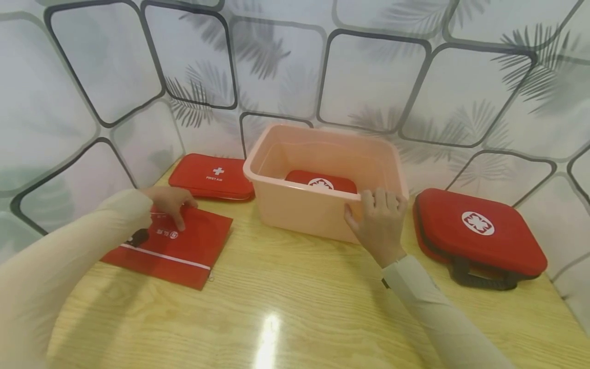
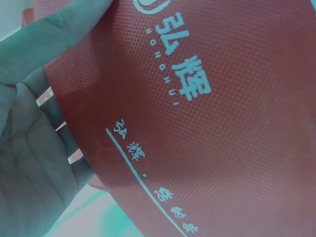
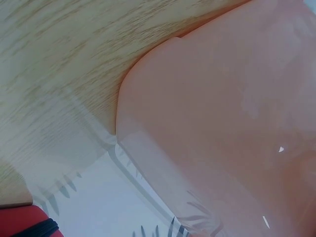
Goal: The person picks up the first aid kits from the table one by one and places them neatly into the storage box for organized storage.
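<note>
My left hand [image 1: 172,202] holds a flat red fabric pouch [image 1: 193,251] by its edge, over the left of the table. In the left wrist view the thumb lies over the printed face of the pouch [image 2: 222,138] and the fingers go behind it. My right hand [image 1: 380,225] grips the near rim of a peach plastic bin [image 1: 304,210], toward its right corner. Its fingers go over the rim and the thumb is on the outside. Inside the bin lies a red case [image 1: 299,177] with a white emblem. The right wrist view shows mostly bin wall [image 3: 212,108].
Behind the pouch, a red first aid case [image 1: 198,177] lies left of the bin. A larger red case [image 1: 511,230] with a black handle lies to the right. The wooden table [image 1: 295,302] meets a patterned wall covering [image 1: 369,82] behind the bin.
</note>
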The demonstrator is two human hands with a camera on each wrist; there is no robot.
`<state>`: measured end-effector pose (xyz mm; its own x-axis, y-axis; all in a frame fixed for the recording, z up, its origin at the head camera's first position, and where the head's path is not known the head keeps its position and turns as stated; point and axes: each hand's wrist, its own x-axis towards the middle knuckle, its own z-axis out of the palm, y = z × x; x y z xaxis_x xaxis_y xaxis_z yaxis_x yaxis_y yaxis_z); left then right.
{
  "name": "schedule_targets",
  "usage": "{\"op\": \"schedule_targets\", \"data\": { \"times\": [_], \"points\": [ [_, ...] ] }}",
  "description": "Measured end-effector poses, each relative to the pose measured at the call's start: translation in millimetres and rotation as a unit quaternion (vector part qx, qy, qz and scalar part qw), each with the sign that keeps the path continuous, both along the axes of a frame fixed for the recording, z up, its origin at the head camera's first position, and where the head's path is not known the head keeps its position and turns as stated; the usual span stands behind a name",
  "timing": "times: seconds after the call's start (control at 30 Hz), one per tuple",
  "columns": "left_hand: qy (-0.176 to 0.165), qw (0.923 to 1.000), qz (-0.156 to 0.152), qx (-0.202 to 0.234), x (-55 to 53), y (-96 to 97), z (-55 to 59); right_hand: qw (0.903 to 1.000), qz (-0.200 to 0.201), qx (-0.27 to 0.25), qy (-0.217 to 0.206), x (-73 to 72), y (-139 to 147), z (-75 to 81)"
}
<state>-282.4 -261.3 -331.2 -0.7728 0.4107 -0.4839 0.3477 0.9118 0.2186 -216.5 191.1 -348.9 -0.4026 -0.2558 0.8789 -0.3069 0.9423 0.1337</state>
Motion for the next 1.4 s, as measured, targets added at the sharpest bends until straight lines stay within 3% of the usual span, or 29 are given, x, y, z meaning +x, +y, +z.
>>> {"op": "schedule_targets", "data": {
  "times": [0.3,0.53,0.63,0.73,0.97,1.13,1.4],
  "points": [
    [0.01,0.9992,0.008,0.037,7.4,-12.9,18.7,1.0,-0.001,-0.001,0.004,0.3,0,-0.4],
    [0.047,0.9952,-0.059,0.062,16.7,-20.1,35.4,1.0,-0.001,-0.003,0.004,-0.1,1,-0.7],
    [0.064,0.9924,-0.074,0.075,22.0,-22.0,43.2,1.0,-0.002,-0.003,0.003,-0.2,1,-0.6],
    [0.079,0.9906,-0.065,0.09,28.6,-23.2,48.8,1.0,-0.001,-0.005,-0.001,0.2,1,-0.4],
    [0.137,0.985,0.0,0.105,46.9,-19.6,55.8,1.0,0.001,0.001,-0.005,0.4,0,-1.1],
    [0.176,0.9777,0.011,0.115,56.3,-12.6,58.4,1.0,0.0,0.002,0.001,-0.4,1,-0.8],
    [0.212,0.9717,-0.003,0.103,63.6,-8.7,57.3,1.0,0.003,0.0,0.002,0.2,0,0.2]
  ]
}}
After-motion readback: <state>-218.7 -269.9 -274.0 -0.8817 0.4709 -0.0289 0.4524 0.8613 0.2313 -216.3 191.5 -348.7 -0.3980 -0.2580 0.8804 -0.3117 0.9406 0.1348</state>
